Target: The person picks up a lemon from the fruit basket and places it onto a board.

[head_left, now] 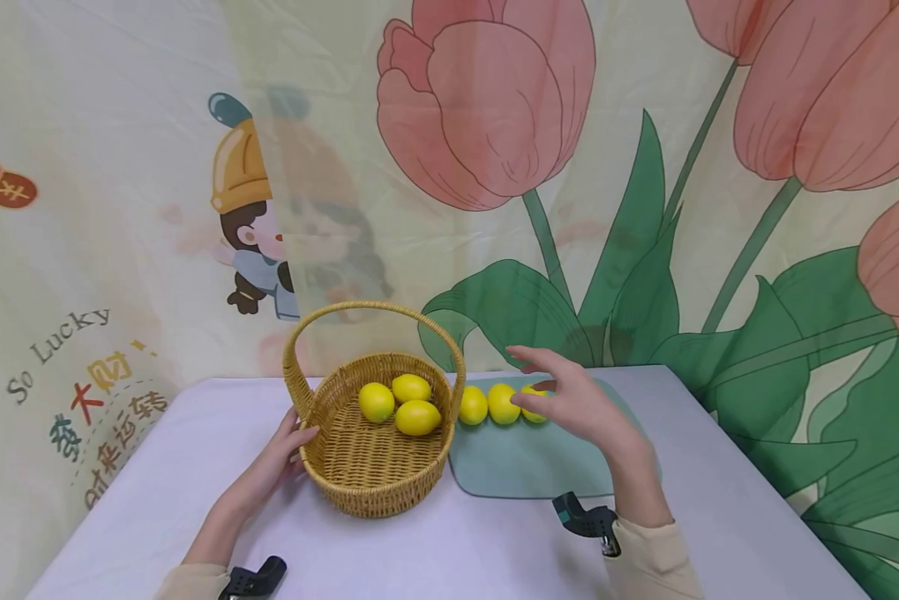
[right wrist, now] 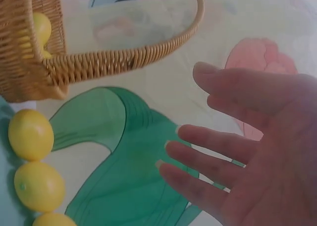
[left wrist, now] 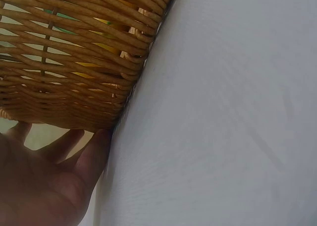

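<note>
A woven wicker basket with a tall arched handle stands on the table with three yellow lemons inside. My left hand holds the basket's left side, its thumb at the rim; in the left wrist view, fingertips touch the outer wicker wall low down. Right of the basket, a row of three more lemons lies along the far part of a pale green mat. Above the row's right end hovers my right hand, fingers spread and holding nothing; it partly hides the rightmost lemon.
A white-covered table carries everything. Behind it hangs a printed curtain with large tulips, close to the table's far edge. The basket's handle arches well above the rim.
</note>
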Available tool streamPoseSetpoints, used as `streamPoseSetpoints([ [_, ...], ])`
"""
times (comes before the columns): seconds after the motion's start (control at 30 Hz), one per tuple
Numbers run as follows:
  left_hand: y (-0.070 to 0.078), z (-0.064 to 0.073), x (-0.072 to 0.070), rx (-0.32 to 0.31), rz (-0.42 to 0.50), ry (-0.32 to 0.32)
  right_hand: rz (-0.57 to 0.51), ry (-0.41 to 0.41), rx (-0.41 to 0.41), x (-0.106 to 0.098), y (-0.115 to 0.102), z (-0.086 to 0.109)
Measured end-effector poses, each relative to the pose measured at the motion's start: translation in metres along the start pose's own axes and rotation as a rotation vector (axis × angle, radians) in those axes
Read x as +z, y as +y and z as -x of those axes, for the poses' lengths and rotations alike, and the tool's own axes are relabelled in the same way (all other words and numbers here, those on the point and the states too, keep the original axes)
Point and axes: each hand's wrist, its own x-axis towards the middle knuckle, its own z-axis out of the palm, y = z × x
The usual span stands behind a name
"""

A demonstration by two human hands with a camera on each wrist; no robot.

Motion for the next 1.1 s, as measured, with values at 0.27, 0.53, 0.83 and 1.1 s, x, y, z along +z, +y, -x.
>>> streamPoseSetpoints([
  [0.27, -0.001, -0.001, 0.001, 0.019, 0.006, -0.009, -0.004, -0.062, -0.064, 0.014, -0.017, 0.000],
  [0.53, 0.000, 0.000, 0.000, 0.013, -0.012, -0.003, -0.034, -0.149, -0.095, 0.035, -0.032, -0.007],
  [0.83, 0.001, -0.003, 0.001, 0.017, 0.008, -0.009, -0.050, -0.249, -0.088, 0.065, -0.044, -0.018],
  [1.1, 0.000, -0.001, 0.000, 0.019, 0.016, -0.007, 0.030, -0.272, -0.111, 0.094, -0.039, -0.029],
])
